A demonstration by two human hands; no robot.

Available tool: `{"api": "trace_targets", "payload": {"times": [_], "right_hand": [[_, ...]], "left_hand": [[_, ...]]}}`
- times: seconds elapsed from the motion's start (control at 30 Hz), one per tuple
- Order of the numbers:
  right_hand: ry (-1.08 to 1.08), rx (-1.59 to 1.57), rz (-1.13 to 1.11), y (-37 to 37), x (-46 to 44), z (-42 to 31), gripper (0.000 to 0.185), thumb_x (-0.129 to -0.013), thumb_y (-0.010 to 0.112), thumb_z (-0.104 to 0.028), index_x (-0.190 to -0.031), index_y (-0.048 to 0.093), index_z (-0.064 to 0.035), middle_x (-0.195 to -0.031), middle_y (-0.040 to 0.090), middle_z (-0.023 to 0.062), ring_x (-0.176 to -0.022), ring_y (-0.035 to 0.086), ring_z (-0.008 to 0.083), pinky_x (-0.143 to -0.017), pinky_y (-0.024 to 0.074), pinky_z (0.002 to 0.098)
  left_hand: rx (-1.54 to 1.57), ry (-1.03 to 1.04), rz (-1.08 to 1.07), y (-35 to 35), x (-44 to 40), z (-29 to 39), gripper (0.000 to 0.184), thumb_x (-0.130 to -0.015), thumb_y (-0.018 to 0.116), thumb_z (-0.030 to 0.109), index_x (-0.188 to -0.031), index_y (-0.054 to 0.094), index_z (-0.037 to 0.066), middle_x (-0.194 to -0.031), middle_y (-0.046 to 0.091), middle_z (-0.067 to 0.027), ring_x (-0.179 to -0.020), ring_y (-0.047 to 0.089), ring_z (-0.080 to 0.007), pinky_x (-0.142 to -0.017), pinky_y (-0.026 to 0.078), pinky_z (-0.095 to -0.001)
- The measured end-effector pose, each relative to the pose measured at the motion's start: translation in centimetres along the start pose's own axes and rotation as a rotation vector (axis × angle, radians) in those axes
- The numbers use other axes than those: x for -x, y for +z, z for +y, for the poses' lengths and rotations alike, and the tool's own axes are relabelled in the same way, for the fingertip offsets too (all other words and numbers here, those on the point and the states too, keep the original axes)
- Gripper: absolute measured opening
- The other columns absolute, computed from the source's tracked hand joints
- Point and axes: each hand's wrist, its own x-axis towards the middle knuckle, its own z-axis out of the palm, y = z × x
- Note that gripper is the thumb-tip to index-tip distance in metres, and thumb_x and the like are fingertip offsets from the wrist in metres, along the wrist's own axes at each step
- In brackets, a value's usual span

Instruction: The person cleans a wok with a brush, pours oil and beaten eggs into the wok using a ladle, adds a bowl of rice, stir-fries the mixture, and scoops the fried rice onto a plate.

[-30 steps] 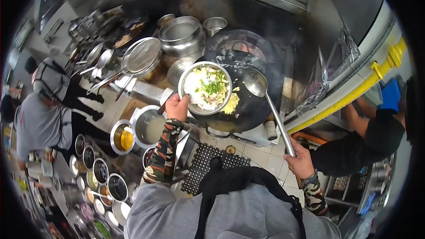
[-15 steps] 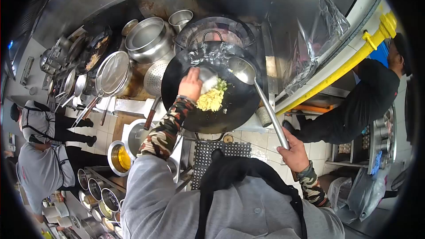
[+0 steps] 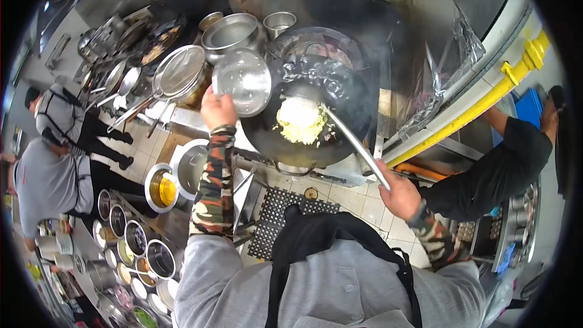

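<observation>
Food (image 3: 302,122) lies heaped in the wok (image 3: 291,157), ahead of your right fingers and off to the right of your left ones, so loading the pan looks done. White stuff (image 3: 302,111), perhaps rice, sits on top, with yellow, egg-like crumbs (image 3: 297,135) showing along its near side and a few loose bits lying just beside the heap. Your left hand (image 3: 218,109) is clamped on the near rim of a metal bowl (image 3: 243,79); the bowl reaches out beyond those fingertips, over or just beside the wok's left edge, though you cannot tell which. Inside it you have only small pale specks, so it reads as all but emptied. Your right hand (image 3: 401,194) is closed around the handle of a long ladle (image 3: 358,149), which slants away from those fingers into the wok and ends at the heap; you cannot make out its head there.

As for what is left, judging from how things lie: the white and yellow parts look layered rather than evenly mixed, and the heap is not spread across the wok. The bowl is not set down either; your left fingers hold it near the strainer (image 3: 182,71) and the large pot (image 3: 231,32), both beyond them.
</observation>
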Motion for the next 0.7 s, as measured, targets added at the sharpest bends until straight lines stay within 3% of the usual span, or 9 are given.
{"api": "trace_targets", "payload": {"times": [0.07, 0.13, 0.3, 0.37, 0.4, 0.47, 0.57, 0.6, 0.7], "right_hand": [[0.025, 0.364, -0.223, 0.6, -1.6, 1.6, 0.062, -0.080, 0.054, -0.008, -0.140, 0.038, -0.0123, -0.077, 0.063, 0.0213, -0.069, 0.062, 0.0398, -0.066, 0.0494, 0.0484], [-0.048, 0.418, -0.225, -1.3, -3.3, 1.5, 0.063, -0.079, 0.052, -0.008, -0.140, 0.038, -0.0136, -0.078, 0.063, 0.0198, -0.071, 0.062, 0.0389, -0.065, 0.0492, 0.0500], [-0.125, 0.404, -0.065, -1.3, -4.6, 2.2, 0.064, -0.079, 0.053, -0.008, -0.141, 0.037, -0.0147, -0.083, 0.063, 0.0216, -0.074, 0.062, 0.0395, -0.068, 0.0495, 0.0496], [-0.111, 0.488, -0.159, 0.3, -6.4, 4.3, 0.066, -0.078, 0.054, -0.008, -0.141, 0.037, -0.0136, -0.086, 0.063, 0.0231, -0.077, 0.062, 0.0401, -0.069, 0.0496, 0.0491], [-0.094, 0.576, -0.229, 0.6, -7.5, 4.8, 0.067, -0.077, 0.054, -0.007, -0.141, 0.036, -0.0126, -0.089, 0.063, 0.0246, -0.079, 0.062, 0.0407, -0.071, 0.0496, 0.0486], [-0.057, 0.415, -0.250, -0.9, -8.6, 3.4, 0.067, -0.076, 0.054, -0.003, -0.141, 0.037, -0.0100, -0.094, 0.063, 0.0243, -0.080, 0.062, 0.0419, -0.074, 0.0499, 0.0484], [-0.186, -0.390, -0.330, -2.1, -9.9, 3.2, 0.050, -0.085, 0.061, -0.014, -0.133, 0.047, -0.0093, -0.084, 0.062, 0.0097, -0.060, 0.060, 0.0191, -0.054, 0.0510, 0.0353], [0.215, -0.657, -0.643, -5.4, -9.6, -0.2, 0.044, -0.087, 0.060, -0.015, -0.130, 0.050, -0.0082, -0.080, 0.058, 0.0045, -0.055, 0.056, 0.0129, -0.046, 0.0489, 0.0301], [0.091, -0.948, -0.798, -8.4, -11.9, -2.0, 0.023, -0.090, 0.060, -0.023, -0.103, 0.055, -0.0057, -0.072, 0.046, -0.0001, -0.050, 0.050, 0.0095, -0.038, 0.0449, 0.0234]], "left_hand": [[-0.271, -0.551, -0.070, -5.0, 1.4, -0.3, 0.021, -0.075, 0.060, 0.014, -0.080, 0.062, -0.006, -0.068, 0.064, -0.0171, -0.061, 0.058, -0.0211, -0.063, 0.046, -0.0341], [-0.222, -0.597, 0.022, -11.4, 5.3, -5.4, 0.031, -0.074, 0.063, 0.024, -0.067, 0.053, -0.005, -0.058, 0.052, -0.0060, -0.056, 0.043, -0.0143, -0.054, 0.039, -0.0362], [-0.078, -0.899, 0.330, -33.2, 21.1, -5.0, 0.025, -0.079, 0.057, 0.012, -0.093, 0.061, -0.008, -0.082, 0.063, -0.0096, -0.071, 0.060, -0.0186, -0.064, 0.047, -0.0334], [-1.302, -0.456, -0.193, -45.9, 34.9, -9.9, 0.022, -0.072, 0.061, 0.009, -0.092, 0.064, 0.004, -0.086, 0.067, -0.0144, -0.076, 0.063, -0.0343, -0.070, 0.048, -0.0413], [-1.242, -0.618, -0.232, -51.5, 40.6, -8.7, 0.022, -0.073, 0.060, 0.014, -0.094, 0.065, 0.010, -0.088, 0.067, -0.0128, -0.082, 0.062, -0.0370, -0.071, 0.047, -0.0438], [-1.354, -1.029, 0.104, -55.4, 49.0, -2.1, 0.021, -0.077, 0.057, 0.020, -0.094, 0.066, 0.010, -0.087, 0.067, -0.0106, -0.083, 0.062, -0.0344, -0.073, 0.048, -0.0423], [-1.338, -1.470, 0.352, -56.8, 57.7, 5.3, 0.021, -0.078, 0.058, 0.021, -0.094, 0.066, 0.009, -0.088, 0.067, -0.0102, -0.083, 0.062, -0.0322, -0.072, 0.048, -0.0409], [-1.329, -1.554, 0.388, -56.6, 59.6, 6.9, 0.021, -0.078, 0.058, 0.021, -0.094, 0.066, 0.009, -0.088, 0.067, -0.0100, -0.082, 0.062, -0.0315, -0.072, 0.048, -0.0404], [-1.293, -1.684, 0.457, -55.7, 63.3, 10.1, 0.022, -0.080, 0.058, 0.022, -0.095, 0.065, 0.008, -0.089, 0.067, -0.0095, -0.082, 0.062, -0.0292, -0.072, 0.048, -0.0390]]}}
